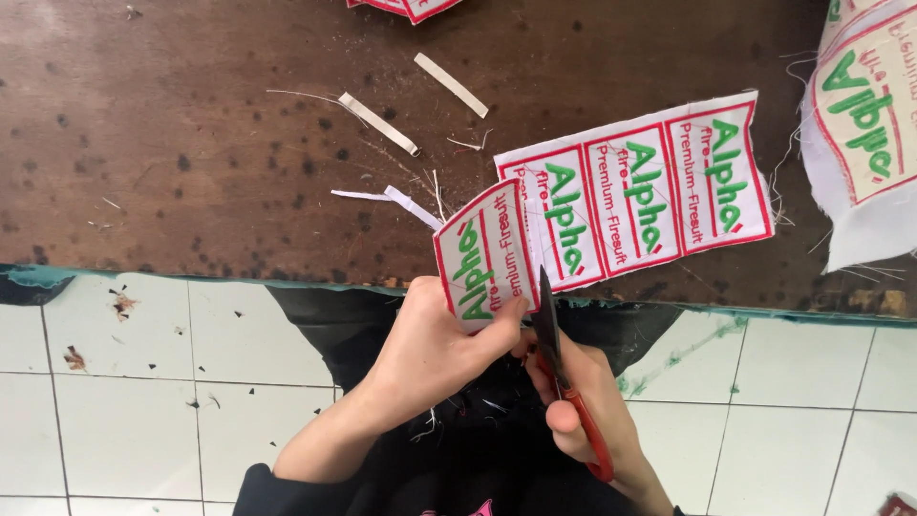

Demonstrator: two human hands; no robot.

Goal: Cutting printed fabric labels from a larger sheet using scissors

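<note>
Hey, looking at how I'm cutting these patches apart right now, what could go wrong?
1. The left hand pinches the end patch right beside the scissors, so the thumb could get nicked.
2. The strip of patches bends up where it is held, so the cut may wander into the red border.
3. The right hand works off the table edge, so offcuts will likely drop to the floor.

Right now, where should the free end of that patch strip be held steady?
Pinch the strip of embroidered patches at its far right edge, coming from the right. That end lies flat on the brown table, clear of the scissors and the left hand holding the near patch.
</note>
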